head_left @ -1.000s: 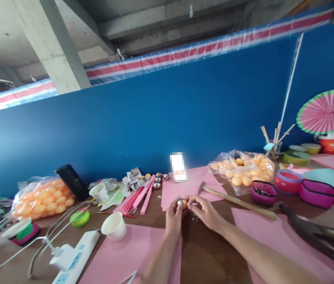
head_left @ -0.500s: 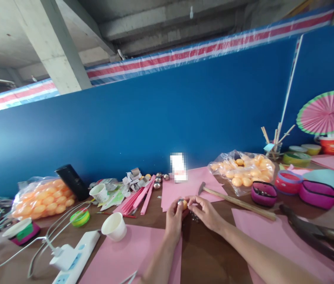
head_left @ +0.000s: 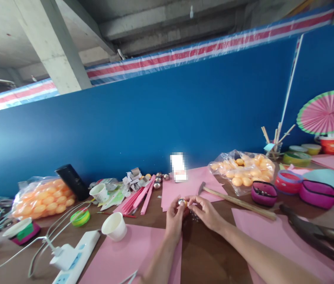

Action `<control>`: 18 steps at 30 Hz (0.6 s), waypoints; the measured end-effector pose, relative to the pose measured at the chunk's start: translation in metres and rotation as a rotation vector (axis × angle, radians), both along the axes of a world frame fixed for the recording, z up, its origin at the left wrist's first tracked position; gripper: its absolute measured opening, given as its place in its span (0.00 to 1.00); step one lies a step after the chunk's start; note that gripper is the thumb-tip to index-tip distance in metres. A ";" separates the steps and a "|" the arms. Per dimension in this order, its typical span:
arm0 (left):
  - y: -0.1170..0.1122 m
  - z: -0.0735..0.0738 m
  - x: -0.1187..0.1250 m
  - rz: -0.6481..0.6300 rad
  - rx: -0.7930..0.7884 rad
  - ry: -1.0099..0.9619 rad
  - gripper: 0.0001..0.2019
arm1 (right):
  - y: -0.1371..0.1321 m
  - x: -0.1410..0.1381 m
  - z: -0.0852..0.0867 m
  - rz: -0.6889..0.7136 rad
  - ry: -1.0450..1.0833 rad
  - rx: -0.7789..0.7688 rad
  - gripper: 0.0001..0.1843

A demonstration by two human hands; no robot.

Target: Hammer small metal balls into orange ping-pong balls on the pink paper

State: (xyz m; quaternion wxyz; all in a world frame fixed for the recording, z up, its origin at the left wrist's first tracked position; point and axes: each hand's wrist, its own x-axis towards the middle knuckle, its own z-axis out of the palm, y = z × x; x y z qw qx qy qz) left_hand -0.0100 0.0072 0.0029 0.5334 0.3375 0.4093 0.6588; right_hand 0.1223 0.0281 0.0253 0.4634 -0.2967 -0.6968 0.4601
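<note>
In the head view, near the table's middle, my left hand (head_left: 174, 217) grips a small ball (head_left: 181, 201) between thumb and fingers. Shiny silver covers most of its visible side, and a bit of orange shows at its right. My right hand (head_left: 205, 211) is closed in a pinch right beside the ball; whatever its fingertips hold is too small to make out. Under the hands lie small shiny metal pieces (head_left: 194, 215), partly hidden by the right fingers. Several silver balls (head_left: 157, 185) rest farther back, by the pink paper strips (head_left: 133, 200).
A hammer (head_left: 238, 202) lies to the right, near a bag of orange balls (head_left: 244, 171) and a purple tub (head_left: 264, 193) of metal bits. On the left stand a white paper cup (head_left: 114, 227), a power strip (head_left: 80, 258) with cables and another ball bag (head_left: 44, 199).
The ball has turned in my left fingers: more silver faces me and less orange shows. Both hands stay in nearly the same place.
</note>
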 end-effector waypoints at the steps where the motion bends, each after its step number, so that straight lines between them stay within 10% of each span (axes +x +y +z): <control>1: 0.000 0.000 0.000 0.005 0.000 0.012 0.25 | 0.000 0.000 0.000 -0.003 -0.001 0.003 0.10; 18: 0.003 -0.003 -0.002 0.010 0.014 0.026 0.24 | -0.001 0.000 0.001 0.026 0.017 -0.002 0.09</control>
